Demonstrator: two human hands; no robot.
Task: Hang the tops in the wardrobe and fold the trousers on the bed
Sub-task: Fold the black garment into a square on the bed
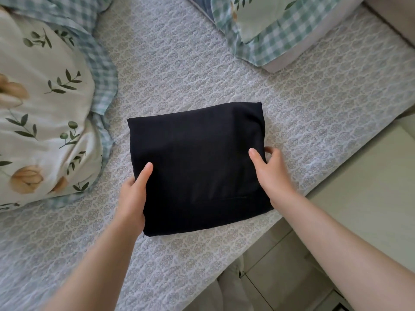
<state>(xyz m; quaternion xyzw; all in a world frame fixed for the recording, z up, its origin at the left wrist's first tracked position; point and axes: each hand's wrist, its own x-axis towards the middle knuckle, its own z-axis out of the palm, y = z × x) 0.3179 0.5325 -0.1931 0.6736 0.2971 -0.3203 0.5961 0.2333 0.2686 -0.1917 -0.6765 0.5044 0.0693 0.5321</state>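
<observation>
Lying folded into a compact rectangle, the dark trousers (197,162) sit on the quilted bed cover (224,70), near the bed's right-hand edge and roughly midway between the bedding at either side. The fabric looks black or very dark navy; a faint seam line shows near its lower right corner.

The left hand (132,196) grips the bundle's left edge. Its thumb (146,171) lies flat on top of the cloth, and the remaining fingers are tucked out of sight beneath the fold. The right hand (272,173) grips the right edge in the same manner: its thumb (256,158) is pressed on the upper surface, and its fingertips (269,150) curl round the side of the bundle. Both forearms are bare and reach in from the bottom of the view.

A floral duvet (45,108) with a green gingham border lies bunched at the left, apart from the trousers. A matching pillow (269,30) rests at the upper right. Beside the bed, at lower right, are a pale flat surface (370,187) and a tiled floor (280,277).
</observation>
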